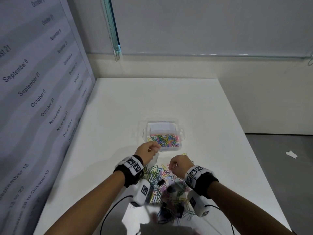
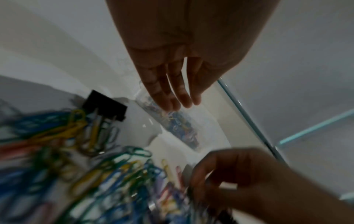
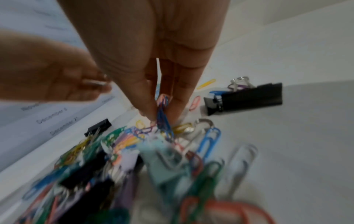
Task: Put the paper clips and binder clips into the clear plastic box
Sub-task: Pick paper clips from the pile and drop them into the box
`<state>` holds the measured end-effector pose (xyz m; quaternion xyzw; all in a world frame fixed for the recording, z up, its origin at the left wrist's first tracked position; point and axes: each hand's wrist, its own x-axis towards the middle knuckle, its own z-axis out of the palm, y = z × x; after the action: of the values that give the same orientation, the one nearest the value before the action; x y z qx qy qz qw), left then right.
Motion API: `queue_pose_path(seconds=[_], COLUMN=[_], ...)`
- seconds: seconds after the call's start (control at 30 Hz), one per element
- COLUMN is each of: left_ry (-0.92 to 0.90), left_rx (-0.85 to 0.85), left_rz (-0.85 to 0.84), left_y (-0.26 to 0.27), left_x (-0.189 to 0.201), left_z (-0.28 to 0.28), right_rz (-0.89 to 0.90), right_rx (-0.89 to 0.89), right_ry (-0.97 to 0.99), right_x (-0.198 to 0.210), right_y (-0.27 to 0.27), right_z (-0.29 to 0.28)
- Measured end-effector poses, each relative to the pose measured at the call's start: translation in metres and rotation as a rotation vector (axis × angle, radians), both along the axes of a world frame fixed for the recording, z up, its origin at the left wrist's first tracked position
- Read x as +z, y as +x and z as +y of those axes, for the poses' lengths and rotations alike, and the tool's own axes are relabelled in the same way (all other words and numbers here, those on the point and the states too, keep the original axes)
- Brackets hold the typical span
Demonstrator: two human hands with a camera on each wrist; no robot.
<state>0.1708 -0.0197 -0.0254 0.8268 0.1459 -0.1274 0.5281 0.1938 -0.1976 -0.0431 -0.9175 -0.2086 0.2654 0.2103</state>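
Observation:
The clear plastic box (image 1: 179, 133) stands mid-table with several coloured paper clips (image 1: 163, 139) inside; it also shows in the left wrist view as the box (image 2: 201, 119). My left hand (image 1: 153, 148) hovers at its near-left corner, and its fingers (image 2: 172, 84) are stretched straight with nothing visible in them. A loose pile of paper clips (image 1: 158, 175) and black binder clips (image 1: 161, 182) lies nearer to me. My right hand (image 1: 174, 167) reaches down into it and pinches a few blue paper clips (image 3: 162, 119) between thumb and fingers.
A printed date sheet (image 1: 33, 99) covers the wall on the left. A large black binder clip (image 3: 247, 97) lies apart, right of the pile. The table edge (image 1: 254, 150) drops to grey floor with a paper scrap (image 1: 291, 154). Black cables (image 1: 108, 214) trail near me.

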Motion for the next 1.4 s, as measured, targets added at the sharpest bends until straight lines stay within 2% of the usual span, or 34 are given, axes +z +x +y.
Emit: queue_pose_path(seconds=[0.2, 0.37, 0.43, 0.53, 0.7, 0.8, 1.0, 1.17, 1.3, 1.4], left_ry=[0.387, 0.549, 0.576, 0.573, 0.544, 0.491, 0.438, 0.451, 0.406, 0.438], left_rx=[-0.386, -0.663, -0.72, -0.697, -0.603, -0.547, -0.436, -0.361, -0.241, -0.159], left_rz=[0.089, 0.098, 0.107, 0.074, 0.028, 0.004, -0.011, 0.002, -0.009, -0.001], left_y=[-0.027, -0.038, -0.042, -0.046, -0.048, -0.05, -0.049, -0.05, -0.05, -0.044], left_x=[-0.006, -0.015, -0.02, -0.025, -0.028, -0.024, -0.022, -0.02, -0.017, -0.015], left_z=[-0.005, -0.016, -0.018, -0.019, -0.018, -0.017, -0.015, -0.003, 0.017, 0.03], right_rz=[-0.05, -0.1, -0.102, -0.06, 0.015, 0.049, 0.0, 0.043, 0.047, 0.055], right_rx=[-0.182, -0.343, -0.348, -0.255, 0.046, 0.08, 0.099, 0.0, -0.039, -0.102], right_ry=[0.141, 0.32, 0.328, 0.242, -0.09, -0.194, -0.119, 0.0, 0.038, 0.052], right_x=[0.039, 0.068, 0.069, 0.056, 0.023, 0.009, -0.002, -0.007, 0.0, 0.007], right_y=[0.028, 0.054, 0.057, 0.048, 0.018, 0.004, -0.019, -0.027, -0.024, -0.017], right_z=[0.005, 0.015, 0.017, 0.015, 0.003, 0.0, 0.009, 0.021, 0.019, 0.013])
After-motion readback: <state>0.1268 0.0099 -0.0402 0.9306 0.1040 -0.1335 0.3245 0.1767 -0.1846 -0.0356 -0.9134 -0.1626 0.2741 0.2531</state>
